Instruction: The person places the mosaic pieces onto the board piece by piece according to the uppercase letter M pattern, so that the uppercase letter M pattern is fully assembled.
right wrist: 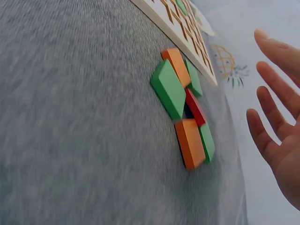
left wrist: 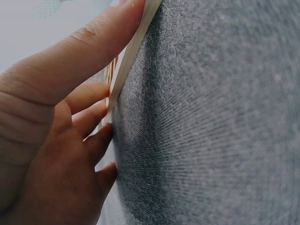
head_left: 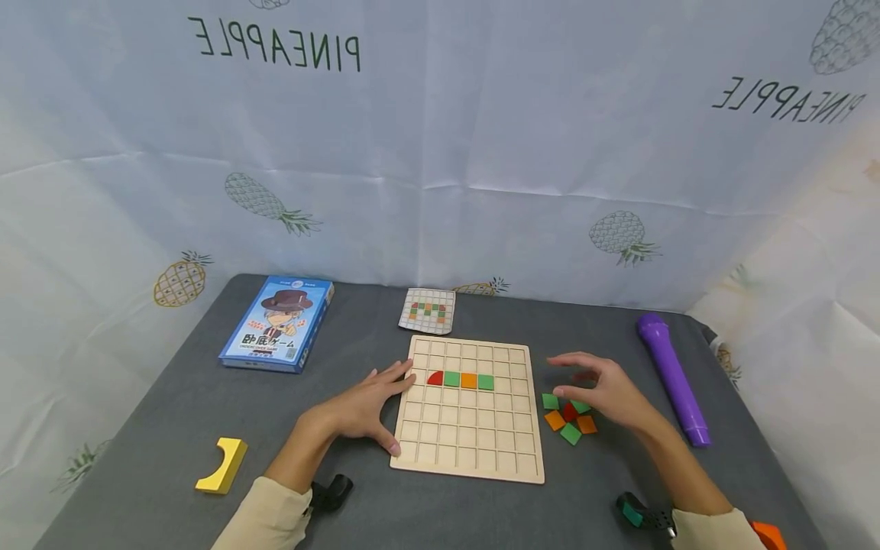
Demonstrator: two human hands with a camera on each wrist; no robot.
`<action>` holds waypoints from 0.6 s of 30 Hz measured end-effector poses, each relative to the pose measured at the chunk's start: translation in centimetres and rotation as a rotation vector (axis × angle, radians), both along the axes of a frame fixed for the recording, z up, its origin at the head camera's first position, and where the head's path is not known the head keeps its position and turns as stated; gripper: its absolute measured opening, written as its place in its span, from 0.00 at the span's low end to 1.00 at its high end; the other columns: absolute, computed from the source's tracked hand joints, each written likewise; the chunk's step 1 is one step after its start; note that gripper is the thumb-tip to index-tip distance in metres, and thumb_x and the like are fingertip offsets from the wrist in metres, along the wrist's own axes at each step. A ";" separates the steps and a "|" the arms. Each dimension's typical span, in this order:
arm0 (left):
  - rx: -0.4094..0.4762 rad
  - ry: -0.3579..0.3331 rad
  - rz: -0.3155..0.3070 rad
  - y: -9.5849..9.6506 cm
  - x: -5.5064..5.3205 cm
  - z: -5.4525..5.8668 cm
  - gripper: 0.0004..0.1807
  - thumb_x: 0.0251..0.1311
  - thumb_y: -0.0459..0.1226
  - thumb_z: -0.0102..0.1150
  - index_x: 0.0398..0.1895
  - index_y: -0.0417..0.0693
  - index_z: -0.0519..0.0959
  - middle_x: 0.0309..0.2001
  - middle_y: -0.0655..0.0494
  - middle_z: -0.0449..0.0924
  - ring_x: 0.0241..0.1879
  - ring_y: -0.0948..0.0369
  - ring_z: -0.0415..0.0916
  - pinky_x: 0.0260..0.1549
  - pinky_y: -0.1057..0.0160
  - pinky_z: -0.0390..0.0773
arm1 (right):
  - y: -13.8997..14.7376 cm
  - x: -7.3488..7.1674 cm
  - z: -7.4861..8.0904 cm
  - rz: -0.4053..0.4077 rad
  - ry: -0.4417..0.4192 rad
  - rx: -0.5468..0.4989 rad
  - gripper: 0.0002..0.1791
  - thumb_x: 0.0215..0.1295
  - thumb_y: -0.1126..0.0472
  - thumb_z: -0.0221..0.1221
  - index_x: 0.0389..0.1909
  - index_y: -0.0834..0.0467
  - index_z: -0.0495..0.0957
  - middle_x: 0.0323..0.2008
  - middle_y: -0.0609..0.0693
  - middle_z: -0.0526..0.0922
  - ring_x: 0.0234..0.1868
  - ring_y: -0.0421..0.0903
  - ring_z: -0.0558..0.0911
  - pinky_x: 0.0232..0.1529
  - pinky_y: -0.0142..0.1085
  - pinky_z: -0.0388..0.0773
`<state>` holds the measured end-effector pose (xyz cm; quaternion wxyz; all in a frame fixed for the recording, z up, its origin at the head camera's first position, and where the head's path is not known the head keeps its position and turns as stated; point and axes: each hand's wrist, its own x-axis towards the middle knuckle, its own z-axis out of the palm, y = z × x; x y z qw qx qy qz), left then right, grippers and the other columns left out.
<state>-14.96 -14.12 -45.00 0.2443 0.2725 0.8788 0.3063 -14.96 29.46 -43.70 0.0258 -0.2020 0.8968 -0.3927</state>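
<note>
Presently, the left hand (head_left: pixel 360 405) steadies the board (head_left: pixel 467 439), spread fingers at its left edge; the right hand (head_left: pixel 605 389), fingers loose and empty, hangs near tiles (head_left: pixel 570 412) beside the board's right edge. A side pinch should lift one cleanly.

"PINEAPPLE", mirror-reversed, stands twice on the pale cloth (head_left: pixel 509 145), and the blue box (head_left: pixel 277 325) reads "卧底ゲーム".

Beige slvs (head_left: pixel 271 513), blk wrist devices (head_left: pixel 332 493), teal bit (head_left: pixel 631 513) on R
</note>
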 end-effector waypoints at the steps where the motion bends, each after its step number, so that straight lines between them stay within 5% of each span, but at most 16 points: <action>1: -0.001 -0.001 0.000 0.0 0.0 0.0 0.64 0.41 0.48 0.84 0.81 0.44 0.55 0.85 0.47 0.38 0.84 0.44 0.36 0.79 0.33 0.37 | 0.3 0.1 0.0 -0.006 0.002 0.009 0.24 0.64 0.56 0.70 0.61 0.56 0.81 0.61 0.51 0.83 0.60 0.46 0.81 0.55 0.34 0.83; 11: 0.005 -0.007 -0.001 0.0 -0.1 -0.2 0.65 0.41 0.48 0.84 0.81 0.44 0.55 0.85 0.48 0.38 0.84 0.45 0.36 0.79 0.33 0.37 | 2.8 1.5 -1.1 -0.041 -0.002 0.055 0.23 0.64 0.57 0.69 0.61 0.53 0.82 0.58 0.52 0.84 0.56 0.23 0.76 0.54 0.34 0.82; 18: 0.003 -0.002 0.006 0.0 -0.1 -0.3 0.65 0.41 0.49 0.84 0.81 0.44 0.55 0.85 0.48 0.39 0.84 0.45 0.36 0.80 0.34 0.37 | 3.9 2.3 -2.1 -0.006 0.001 0.046 0.22 0.64 0.58 0.70 0.59 0.51 0.83 0.58 0.51 0.85 0.57 0.18 0.72 0.56 0.22 0.74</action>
